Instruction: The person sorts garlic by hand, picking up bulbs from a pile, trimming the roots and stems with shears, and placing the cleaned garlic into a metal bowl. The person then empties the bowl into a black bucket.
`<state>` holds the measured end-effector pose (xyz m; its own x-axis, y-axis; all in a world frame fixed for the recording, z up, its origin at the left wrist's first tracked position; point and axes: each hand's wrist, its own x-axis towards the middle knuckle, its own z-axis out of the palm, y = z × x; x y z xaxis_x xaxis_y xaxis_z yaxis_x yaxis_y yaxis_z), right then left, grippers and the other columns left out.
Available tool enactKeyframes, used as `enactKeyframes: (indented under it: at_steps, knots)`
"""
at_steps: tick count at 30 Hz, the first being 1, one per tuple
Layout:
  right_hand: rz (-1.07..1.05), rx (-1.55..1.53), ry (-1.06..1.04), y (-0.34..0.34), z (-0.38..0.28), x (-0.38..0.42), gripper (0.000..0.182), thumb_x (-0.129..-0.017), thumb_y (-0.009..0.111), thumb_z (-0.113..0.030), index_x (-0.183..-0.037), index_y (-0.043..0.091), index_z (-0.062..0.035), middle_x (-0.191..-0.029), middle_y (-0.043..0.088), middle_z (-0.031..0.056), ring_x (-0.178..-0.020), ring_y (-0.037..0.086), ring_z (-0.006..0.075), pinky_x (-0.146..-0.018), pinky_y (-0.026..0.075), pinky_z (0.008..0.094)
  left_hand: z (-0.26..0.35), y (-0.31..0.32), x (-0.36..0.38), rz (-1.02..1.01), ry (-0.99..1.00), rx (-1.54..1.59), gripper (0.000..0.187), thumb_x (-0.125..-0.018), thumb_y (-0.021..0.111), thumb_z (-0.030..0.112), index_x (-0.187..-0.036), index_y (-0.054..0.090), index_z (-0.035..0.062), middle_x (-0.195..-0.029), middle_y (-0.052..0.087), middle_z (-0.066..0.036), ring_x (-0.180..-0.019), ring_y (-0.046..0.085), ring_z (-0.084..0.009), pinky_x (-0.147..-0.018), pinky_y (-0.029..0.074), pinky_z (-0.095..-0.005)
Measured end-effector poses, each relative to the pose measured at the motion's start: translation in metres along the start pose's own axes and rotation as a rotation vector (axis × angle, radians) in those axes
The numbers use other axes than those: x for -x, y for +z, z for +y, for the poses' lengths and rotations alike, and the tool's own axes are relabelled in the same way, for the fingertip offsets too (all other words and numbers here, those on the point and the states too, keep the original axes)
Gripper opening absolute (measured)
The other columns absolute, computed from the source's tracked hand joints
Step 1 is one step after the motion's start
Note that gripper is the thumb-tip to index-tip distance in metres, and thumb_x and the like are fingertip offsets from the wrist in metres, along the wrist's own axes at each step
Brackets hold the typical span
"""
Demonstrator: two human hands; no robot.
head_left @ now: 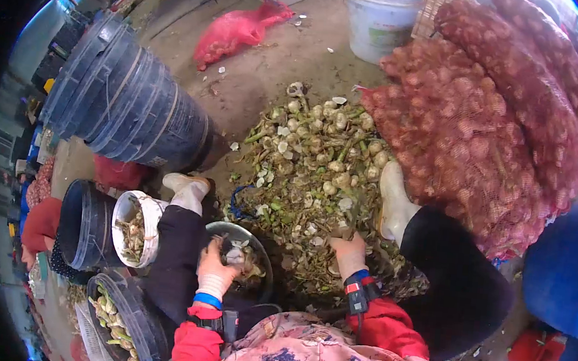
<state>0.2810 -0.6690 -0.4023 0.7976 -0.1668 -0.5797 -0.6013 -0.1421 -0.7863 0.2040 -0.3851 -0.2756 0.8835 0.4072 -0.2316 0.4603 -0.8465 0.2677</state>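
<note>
My left hand [216,270] is over a metal basin [268,275] between my legs. Its thumb and fingers are apart, with pale and brownish pieces in the basin just beyond them. To the right, my right hand [349,254] is low at the near side of a heap of garlic bulbs, stems and peelings [310,175]. Its fingers are closed around something brownish that I cannot make out, partly hidden by the hand. Whole garlic bulbs [341,120] lie mostly toward the far side of the heap; loose skins and trimmings cover the near side.
Full red mesh sacks [459,126] lean at the right, above a blue tub [567,267]. Stacked dark buckets [132,91] tilt at the left. A white bucket [155,234] and a black bucket [146,319] hold garlic pieces. A pink sack [237,31] lies farther back.
</note>
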Motion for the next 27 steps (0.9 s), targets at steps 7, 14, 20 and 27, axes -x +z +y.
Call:
enactKeyframes:
  at_steps: [7,14,20,27]
  knots:
    - [0.267,-0.307,0.019,0.014,0.007,-0.019,0.019,-0.076,0.071,-0.004,-0.094,0.064,-0.0056,-0.079,0.062,0.0002,-0.067,0.056,0.0128,-0.061,0.046,0.029,0.104,0.078,-0.093,-0.199,0.014,0.743,0.036,-0.082,0.067,0.017,-0.114,0.067,0.0002,-0.108,0.07,-0.013,-0.099,0.066,-0.0201,-0.088,0.049,-0.03]
    - [0.14,-0.574,-0.061,0.007,-0.029,-0.005,0.023,-0.075,0.073,-0.004,-0.097,0.065,-0.0044,-0.088,0.064,0.0012,-0.08,0.058,0.0128,-0.074,0.048,0.027,0.203,0.203,-0.172,-0.246,0.162,-0.017,0.04,-0.071,0.072,0.025,-0.105,0.062,0.0063,-0.104,0.066,-0.023,-0.1,0.064,-0.0354,-0.086,0.05,-0.0442]
    - [0.138,-0.594,-0.018,-0.001,-0.035,-0.005,0.024,-0.075,0.071,0.0,-0.098,0.065,-0.0046,-0.09,0.064,0.0004,-0.083,0.058,0.0125,-0.076,0.048,0.028,0.167,0.191,-0.178,-0.34,0.106,0.49,0.053,-0.063,0.076,0.016,-0.113,0.062,0.0038,-0.109,0.066,-0.02,-0.102,0.064,-0.034,-0.086,0.052,-0.0397]
    - [-0.066,0.166,-0.405,0.01,-0.033,0.012,0.015,-0.078,0.067,-0.005,-0.092,0.064,-0.0053,-0.088,0.062,0.0062,-0.081,0.06,0.0229,-0.074,0.049,0.033,0.108,0.072,-0.091,-0.544,0.151,1.13,0.083,-0.06,0.068,-0.007,-0.135,0.035,0.0023,-0.123,0.053,-0.011,-0.108,0.055,-0.0204,-0.091,0.047,-0.0324]
